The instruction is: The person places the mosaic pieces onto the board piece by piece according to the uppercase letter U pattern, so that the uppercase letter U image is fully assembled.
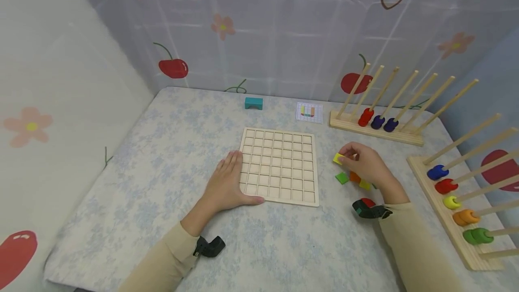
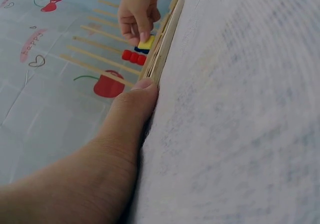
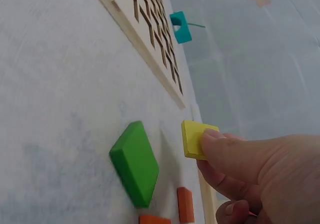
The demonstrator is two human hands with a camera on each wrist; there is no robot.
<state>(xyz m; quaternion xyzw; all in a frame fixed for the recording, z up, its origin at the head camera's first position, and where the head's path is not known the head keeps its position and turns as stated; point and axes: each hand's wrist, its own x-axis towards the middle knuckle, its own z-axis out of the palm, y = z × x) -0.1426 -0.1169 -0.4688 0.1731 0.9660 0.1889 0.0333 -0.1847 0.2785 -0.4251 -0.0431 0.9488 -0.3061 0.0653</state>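
Note:
My right hand [image 1: 366, 163] pinches a small yellow square tile [image 3: 192, 139] between thumb and fingers, held up off the table, right of a wooden grid board [image 1: 279, 166]. My left hand [image 1: 227, 184] rests at the board's lower left corner, fingers straight along its left side and thumb along the near edge. A green tile [image 3: 135, 164] lies below the right hand. Beside it are an orange tile [image 1: 355, 177] and another yellow tile [image 1: 365, 184], while a red piece [image 1: 368, 202] shows partly behind the wrist camera. The right hand and wrist partly hide this loose group.
A pattern card [image 1: 309, 112] and a teal arch block [image 1: 253, 102] lie beyond the board. Two wooden peg racks with coloured beads stand at the right: a far rack [image 1: 376, 132] and a near rack [image 1: 443, 220], their pegs leaning upward. A curtain hangs behind the table.

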